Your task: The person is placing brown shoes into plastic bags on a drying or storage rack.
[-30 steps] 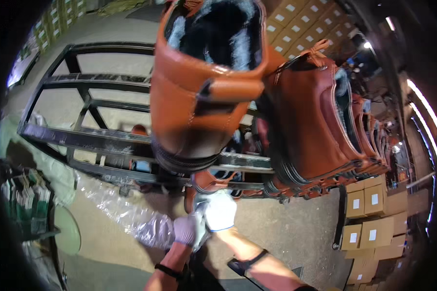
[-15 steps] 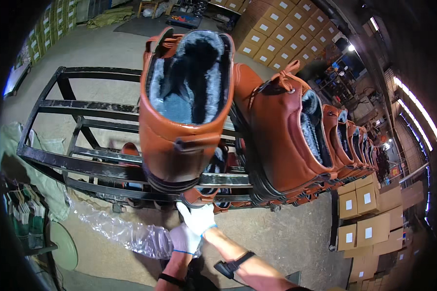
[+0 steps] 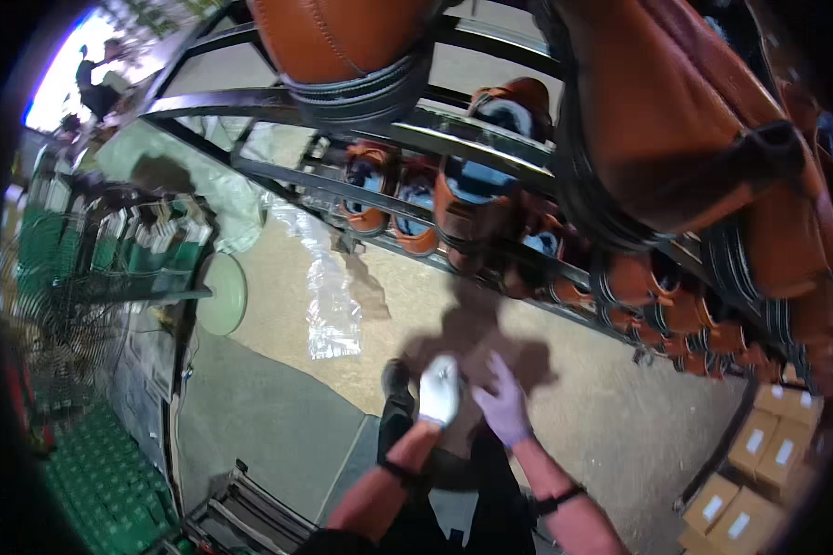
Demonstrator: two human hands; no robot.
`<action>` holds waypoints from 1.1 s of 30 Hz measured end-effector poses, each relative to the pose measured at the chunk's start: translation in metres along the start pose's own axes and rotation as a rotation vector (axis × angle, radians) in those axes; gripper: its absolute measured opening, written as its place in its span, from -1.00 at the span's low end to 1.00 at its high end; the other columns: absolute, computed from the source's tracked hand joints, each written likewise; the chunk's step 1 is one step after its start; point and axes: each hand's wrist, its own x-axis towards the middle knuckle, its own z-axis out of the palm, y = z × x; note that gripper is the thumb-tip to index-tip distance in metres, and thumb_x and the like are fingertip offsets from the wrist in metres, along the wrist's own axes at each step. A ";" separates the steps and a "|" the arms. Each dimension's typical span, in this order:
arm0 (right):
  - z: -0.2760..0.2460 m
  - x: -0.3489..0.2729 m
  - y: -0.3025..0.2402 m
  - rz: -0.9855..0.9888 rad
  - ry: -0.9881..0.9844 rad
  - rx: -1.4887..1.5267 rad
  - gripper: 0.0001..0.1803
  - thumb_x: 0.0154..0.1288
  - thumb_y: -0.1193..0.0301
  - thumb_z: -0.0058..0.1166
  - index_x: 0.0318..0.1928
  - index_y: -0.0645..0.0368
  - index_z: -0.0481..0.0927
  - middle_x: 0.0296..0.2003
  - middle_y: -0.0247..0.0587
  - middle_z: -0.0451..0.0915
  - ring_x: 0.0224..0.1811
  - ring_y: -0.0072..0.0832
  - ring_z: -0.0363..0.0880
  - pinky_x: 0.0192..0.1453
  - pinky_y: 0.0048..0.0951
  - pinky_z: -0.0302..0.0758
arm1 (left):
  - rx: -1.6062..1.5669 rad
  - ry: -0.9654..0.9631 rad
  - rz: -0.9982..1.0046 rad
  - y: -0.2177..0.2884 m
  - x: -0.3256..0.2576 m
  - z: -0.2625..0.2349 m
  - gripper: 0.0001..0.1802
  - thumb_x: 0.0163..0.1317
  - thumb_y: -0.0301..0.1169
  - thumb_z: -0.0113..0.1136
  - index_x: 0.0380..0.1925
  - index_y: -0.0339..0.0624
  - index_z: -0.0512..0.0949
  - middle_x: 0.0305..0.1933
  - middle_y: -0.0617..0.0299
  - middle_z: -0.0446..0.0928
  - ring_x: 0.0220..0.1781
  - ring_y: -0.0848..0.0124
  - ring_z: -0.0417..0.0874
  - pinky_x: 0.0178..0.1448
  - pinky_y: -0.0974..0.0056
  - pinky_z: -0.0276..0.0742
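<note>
Side by side in front of my legs, both gloved hands hang over the floor, apart from the shoes. My left hand [image 3: 440,392], in a white glove, has its fingers curled in; whatever they may hold is hidden. My right hand [image 3: 503,404] wears a pale glove that looks purplish here, its fingers apart and nothing seen in them. Beyond them is a black metal rack [image 3: 278,108] of brown leather shoes with dark soles. A large shoe [image 3: 342,46] sits on its upper bars, and a lower shoe [image 3: 365,190] with fluffy lining stands below.
A strip of clear plastic [image 3: 331,310] lies on the floor left of my hands. Farther left are a round pale green stool top [image 3: 222,294], a holder of green and white pieces [image 3: 162,240] and a green crate [image 3: 106,472]. Cardboard boxes [image 3: 759,439] stack at the right.
My hands have come away from the rack's lower shoe and drawn apart, near my legs. The view has tilted down and turned left. The plastic strip now lies apart from my hands.
</note>
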 end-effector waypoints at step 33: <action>0.325 0.268 0.271 -0.200 -0.518 -0.763 -0.79 0.36 0.44 0.18 -0.17 0.27 0.81 -0.16 0.20 0.79 -0.11 0.11 0.80 0.00 0.02 0.67 | -0.108 0.239 -0.376 -0.348 0.120 -0.008 -0.17 0.27 -0.18 0.47 0.54 0.01 0.42 0.56 -0.21 0.36 0.56 -0.23 0.38 0.62 -0.05 0.37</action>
